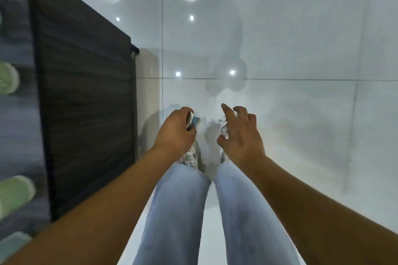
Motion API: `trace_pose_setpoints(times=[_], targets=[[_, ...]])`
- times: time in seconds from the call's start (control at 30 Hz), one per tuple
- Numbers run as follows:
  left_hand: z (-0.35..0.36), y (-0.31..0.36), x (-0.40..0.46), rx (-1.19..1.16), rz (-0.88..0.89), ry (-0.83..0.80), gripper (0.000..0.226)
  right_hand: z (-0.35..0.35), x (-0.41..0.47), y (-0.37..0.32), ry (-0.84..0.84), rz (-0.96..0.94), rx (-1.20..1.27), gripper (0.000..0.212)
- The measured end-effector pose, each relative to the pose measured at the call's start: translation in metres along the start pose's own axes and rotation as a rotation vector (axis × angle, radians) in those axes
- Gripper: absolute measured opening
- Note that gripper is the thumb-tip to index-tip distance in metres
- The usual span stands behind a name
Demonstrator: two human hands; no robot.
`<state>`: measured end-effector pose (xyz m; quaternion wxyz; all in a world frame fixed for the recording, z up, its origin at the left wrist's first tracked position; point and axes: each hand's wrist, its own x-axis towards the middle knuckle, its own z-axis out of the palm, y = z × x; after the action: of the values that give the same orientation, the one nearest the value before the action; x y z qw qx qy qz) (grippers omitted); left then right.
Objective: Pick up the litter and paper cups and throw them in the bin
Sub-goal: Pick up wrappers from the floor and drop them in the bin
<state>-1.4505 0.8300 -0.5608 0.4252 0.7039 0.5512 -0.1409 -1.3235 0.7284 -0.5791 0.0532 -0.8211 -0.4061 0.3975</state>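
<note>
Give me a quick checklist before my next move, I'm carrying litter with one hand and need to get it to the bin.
1. Left hand grips the small blue and white piece of litter: ok.
2. Right hand free for more litter: ok, fingers spread and loosely curled, holding nothing.
3. Bin in sight: not ok, none in view.
4. More litter or paper cups in view on the floor: not ok, none visible on the tiles.
5. Path ahead: ok, open tiles; dark cabinet stands at the left.
</note>
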Motion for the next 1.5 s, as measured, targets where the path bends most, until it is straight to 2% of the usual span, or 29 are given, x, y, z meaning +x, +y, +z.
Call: trace_pose_setpoints(times=[0.13,0.3,0.5,0.57,0.83,1.1,1.33,1.5], targets=[[-0.072,0.093,-0.087,0.030,0.137,0.004,0.027,-0.114,-0.097,-0.031,0.091,0.026,0.062,0.072],[-0.132,0.187,-0.184,0.048,0.290,0.005,0.021,-0.217,-0.214,-0.059,0.240,0.083,0.124,0.068],[-0.155,0.245,-0.284,0.101,0.516,-0.112,0.014,-0.255,-0.337,-0.068,0.410,0.230,0.221,0.067],[-0.157,0.255,-0.322,0.153,0.608,-0.152,0.019,-0.254,-0.383,-0.070,0.462,0.299,0.285,0.070],[-0.136,0.289,-0.486,0.390,0.969,-0.294,0.028,-0.223,-0.568,-0.072,0.683,0.545,0.465,0.072],[-0.016,0.298,-0.681,0.614,1.296,-0.533,0.027,-0.147,-0.775,-0.031,0.929,0.852,0.623,0.074],[0.141,0.230,-0.866,0.680,1.496,-0.796,0.014,-0.025,-0.964,0.016,1.014,1.150,0.688,0.079],[0.241,0.151,-0.984,0.781,1.560,-0.964,0.018,0.071,-1.089,0.043,1.052,1.347,0.746,0.079]])
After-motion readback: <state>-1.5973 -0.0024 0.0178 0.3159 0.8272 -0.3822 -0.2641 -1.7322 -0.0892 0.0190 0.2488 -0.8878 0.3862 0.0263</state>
